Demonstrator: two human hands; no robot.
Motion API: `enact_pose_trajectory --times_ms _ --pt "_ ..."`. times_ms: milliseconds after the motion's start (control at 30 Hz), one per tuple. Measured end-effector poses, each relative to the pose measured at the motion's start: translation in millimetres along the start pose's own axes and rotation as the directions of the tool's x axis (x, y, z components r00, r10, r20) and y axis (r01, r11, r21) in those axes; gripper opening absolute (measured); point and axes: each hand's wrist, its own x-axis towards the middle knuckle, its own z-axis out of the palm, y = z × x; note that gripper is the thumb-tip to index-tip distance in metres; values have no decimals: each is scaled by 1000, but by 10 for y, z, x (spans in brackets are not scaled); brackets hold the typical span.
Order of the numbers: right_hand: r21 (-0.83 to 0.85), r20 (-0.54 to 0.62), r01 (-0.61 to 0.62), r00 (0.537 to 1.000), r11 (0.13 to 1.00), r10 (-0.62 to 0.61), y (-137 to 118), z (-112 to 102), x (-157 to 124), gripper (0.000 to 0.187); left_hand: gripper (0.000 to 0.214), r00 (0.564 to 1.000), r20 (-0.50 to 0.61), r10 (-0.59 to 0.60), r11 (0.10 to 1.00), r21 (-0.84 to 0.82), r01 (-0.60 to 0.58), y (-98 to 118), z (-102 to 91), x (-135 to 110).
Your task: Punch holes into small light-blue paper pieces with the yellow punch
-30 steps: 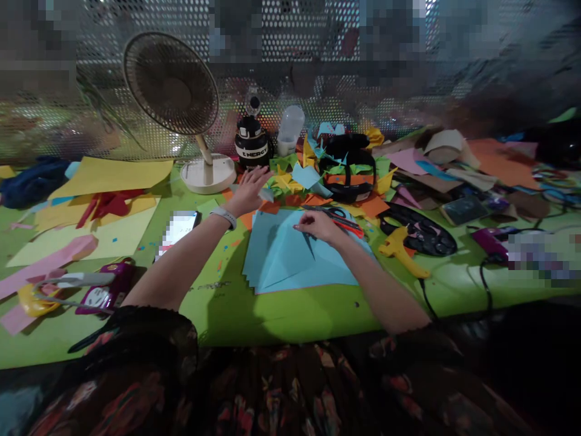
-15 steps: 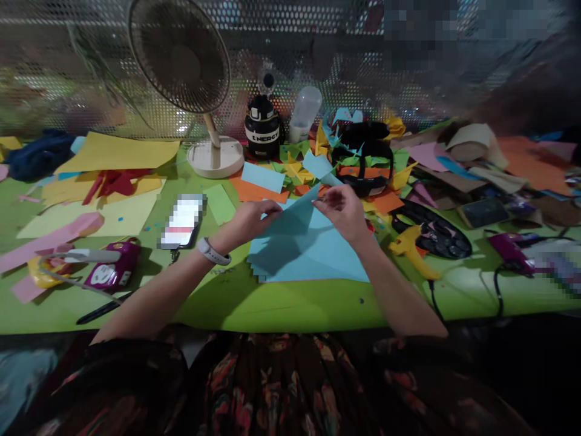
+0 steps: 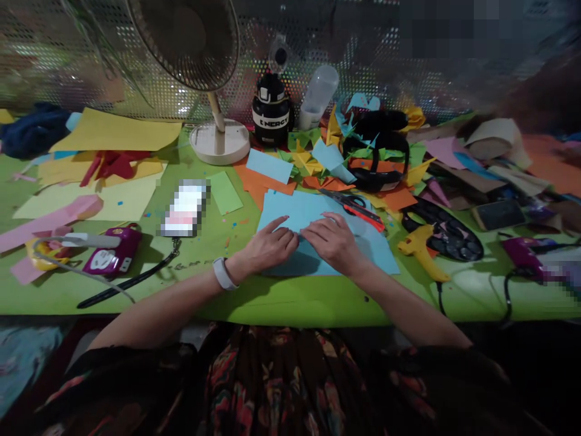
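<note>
Blue paper sheets (image 3: 295, 206) lie on the green table in front of me. My left hand (image 3: 273, 247) is over the left part of the paper, index finger stretched along it and the other fingers curled and pressed together at the sheet. Close beside it, my right hand (image 3: 333, 243) has its fingers bent down onto the same paper, tips meeting near the left hand's. Both hands appear to grip the paper between them; the thumbs and the gripped part are mostly hidden. Scissors with red-and-black handles (image 3: 363, 213) rest at the paper's upper right.
A phone (image 3: 185, 207) with a strap lies left of the paper. A fan (image 3: 219, 145), black bottle (image 3: 271, 115) and paper scraps (image 3: 313, 160) stand or lie behind. To the right are a yellow glue gun (image 3: 422, 249) and a black palette-like tray (image 3: 454, 236).
The raised blue sheet has come down flat, and both hands have lowered toward the near side of the paper. The scissors, hidden earlier behind the right hand, now show. The view has shifted slightly.
</note>
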Motion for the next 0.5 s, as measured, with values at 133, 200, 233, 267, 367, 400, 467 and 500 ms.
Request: enact_pose_trajectory --times_ms 133,200,233,267,367,400,467,500 --pt "7 35 80 996 997 -80 -14 110 -91 24 26 999 48 13 1000 19 -14 81 91 -104" --pt "27 45 79 996 997 -80 -27 148 -123 21 27 997 75 13 999 35 -16 96 95 -117" --pt "30 50 73 996 997 -75 -33 161 -136 19 27 996 84 14 999 44 -17 96 96 -120" --pt "27 57 65 996 998 -66 -39 171 -146 19 26 996 90 15 999 50 -19 92 98 -123" --pt "12 74 29 997 1000 -29 -52 181 -167 21 21 995 102 -9 999 34 6 61 115 -154" --pt "19 82 15 997 1000 -17 -55 179 -172 22 19 993 110 -34 999 15 33 47 120 -173" --pt "52 98 -14 995 999 9 -59 169 -178 24 15 987 126 -98 994 -40 104 18 125 -220" --pt "72 105 -26 994 997 18 -60 164 -180 25 14 983 129 -131 988 -71 140 2 124 -245"
